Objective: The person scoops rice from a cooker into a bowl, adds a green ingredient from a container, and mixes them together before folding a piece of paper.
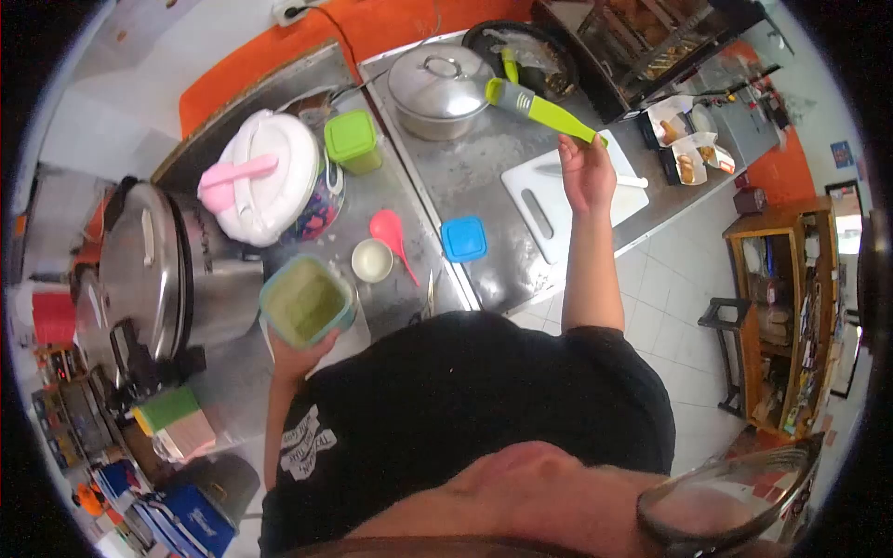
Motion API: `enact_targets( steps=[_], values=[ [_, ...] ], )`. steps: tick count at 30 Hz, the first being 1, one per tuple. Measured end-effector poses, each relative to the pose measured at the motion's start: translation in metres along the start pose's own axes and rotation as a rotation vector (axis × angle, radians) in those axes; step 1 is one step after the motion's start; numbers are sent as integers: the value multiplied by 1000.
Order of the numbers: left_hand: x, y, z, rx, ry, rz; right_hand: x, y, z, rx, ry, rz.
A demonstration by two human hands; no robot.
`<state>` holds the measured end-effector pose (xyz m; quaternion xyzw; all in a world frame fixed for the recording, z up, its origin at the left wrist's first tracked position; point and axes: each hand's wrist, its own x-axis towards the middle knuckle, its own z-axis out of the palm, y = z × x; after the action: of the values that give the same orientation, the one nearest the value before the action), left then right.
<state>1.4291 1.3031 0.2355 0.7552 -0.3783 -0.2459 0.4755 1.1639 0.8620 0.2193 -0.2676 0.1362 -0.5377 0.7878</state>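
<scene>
My left hand (299, 355) holds up an open square container (306, 302) with a teal rim and greenish contents, near the counter's front edge. My right hand (584, 172) is raised over the white cutting board (549, 200) and grips a green-handled utensil (539, 108) whose head points toward the steel pot with a lid (439, 88). A blue lid (463, 239) lies on the steel counter (465, 167) between the hands.
A white rice cooker with a pink paddle (265, 177), a green container (353, 141), a small white cup (372, 260), a pink spoon (391, 232) and a large silver cooker (163, 270) crowd the counter's left. A black pan (530, 56) sits behind; trays of food (684, 139) and a wooden shelf (791, 307) stand right.
</scene>
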Motion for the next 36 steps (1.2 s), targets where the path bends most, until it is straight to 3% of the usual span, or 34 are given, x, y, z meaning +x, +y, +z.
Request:
enact_targets(
  steps=[1, 3, 5, 7, 11, 13, 15, 16, 18, 19, 22, 23, 25, 27, 29, 36],
  values=[
    [4, 8, 5, -70, 9, 20, -15, -3, 22, -10, -88, 83],
    [14, 4, 6, 6, -18, 239, -38, -5, 49, -14, -183, 213],
    [16, 19, 8, 8, -16, 264, -62, 9, 67, -59, -329, 310],
    [10, 26, 9, 112, -16, 240, -91, 21, 96, -58, -277, 327],
    [-3, 34, 10, 79, 19, 239, -142, 39, 150, -337, -689, 155],
    [-8, 42, 8, 280, 12, 285, -160, 48, 166, -360, -719, 144],
    [-14, 46, 7, 321, 25, 261, -172, 53, 179, -752, -1058, -45],
    [-17, 48, 7, 358, 32, 237, -177, 56, 188, -750, -1063, -47],
    [-22, 53, 8, 366, 53, 233, -188, 64, 203, -1200, -1268, -370],
    [-24, 54, 7, 370, 70, 228, -192, 68, 204, -1198, -1272, -376],
    [-29, 51, 6, 388, 85, 219, -200, 92, 188, -873, -953, 188],
    [-31, 49, 6, 388, 91, 216, -196, 96, 186, -872, -960, 189],
    [-36, 42, 6, 355, 66, 179, -187, 101, 183, -735, -530, 514],
    [-40, 38, 6, 326, 76, 164, -183, 106, 178, -680, -513, 483],
    [-44, 30, 9, 297, 83, 152, -176, 107, 173, -601, -351, 477],
    [-49, 13, 10, 211, 164, 147, -158, 116, 169, -555, -307, 514]
  ],
)
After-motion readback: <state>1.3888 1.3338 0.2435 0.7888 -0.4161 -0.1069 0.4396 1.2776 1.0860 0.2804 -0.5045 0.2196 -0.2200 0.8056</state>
